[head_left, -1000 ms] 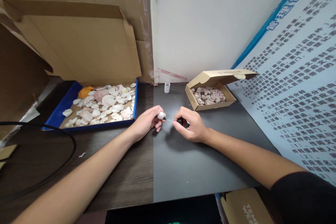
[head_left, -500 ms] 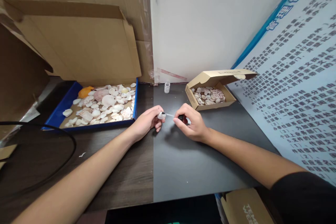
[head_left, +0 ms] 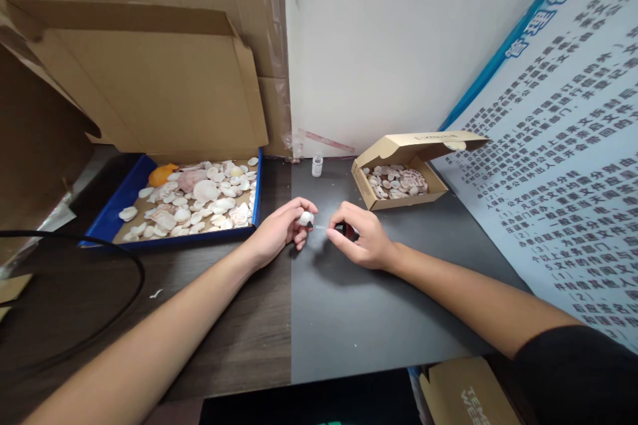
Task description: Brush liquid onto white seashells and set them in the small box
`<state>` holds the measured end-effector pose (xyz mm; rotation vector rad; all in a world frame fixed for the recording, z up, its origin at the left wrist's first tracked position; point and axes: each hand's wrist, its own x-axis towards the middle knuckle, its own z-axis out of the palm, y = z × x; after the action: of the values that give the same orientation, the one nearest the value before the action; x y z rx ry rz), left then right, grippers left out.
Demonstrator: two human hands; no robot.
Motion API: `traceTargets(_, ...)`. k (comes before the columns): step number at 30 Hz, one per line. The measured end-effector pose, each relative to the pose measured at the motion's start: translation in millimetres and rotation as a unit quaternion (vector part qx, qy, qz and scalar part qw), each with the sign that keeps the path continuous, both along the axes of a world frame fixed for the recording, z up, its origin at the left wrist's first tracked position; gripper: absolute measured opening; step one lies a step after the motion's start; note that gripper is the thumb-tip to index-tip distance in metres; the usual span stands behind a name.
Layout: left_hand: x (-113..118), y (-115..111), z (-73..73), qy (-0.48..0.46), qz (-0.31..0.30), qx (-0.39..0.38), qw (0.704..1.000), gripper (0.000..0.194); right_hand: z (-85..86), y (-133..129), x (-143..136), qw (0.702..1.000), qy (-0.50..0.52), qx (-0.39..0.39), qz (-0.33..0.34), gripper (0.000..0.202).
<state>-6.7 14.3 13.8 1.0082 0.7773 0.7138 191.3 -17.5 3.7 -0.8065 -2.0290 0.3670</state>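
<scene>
My left hand pinches a white seashell between thumb and fingers. A patch of black shows on the shell's lower right edge. My right hand is closed around the dark handle of a small brush. Its thin pale stem points left, with the tip at or very near the black patch; I cannot tell whether they touch. Behind my hands stands a small labelled bottle, upright on the grey mat.
On the left, a blue-edged cardboard box with its lid raised holds many shells. A smaller open carton with shells stands at the back right. A black cable curves over the left side of the dark wooden table.
The shell has turned slightly in my left hand, so its black patch now sits lower. My right hand has tilted a little and moved slightly left, with the brush stem lower.
</scene>
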Motion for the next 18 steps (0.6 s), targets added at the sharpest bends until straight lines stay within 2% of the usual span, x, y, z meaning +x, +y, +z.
traceTargets(7,-0.3,0.6,-0.4,-0.001,-0.013,0.006,1.0,0.015,-0.4,0.4,0.0,1.0,0.01,0.01,-0.012,0.004)
traceTargets(12,-0.5,1.0,-1.0,0.001,-0.004,0.007,1.0,0.013,0.4,-0.1,-0.2,1.0,-0.004,0.006,0.009,0.008)
traceTargets(18,-0.7,0.4,-1.7,-0.001,-0.006,0.004,1.0,0.013,-1.4,0.4,-0.7,1.0,0.011,0.01,-0.014,0.004)
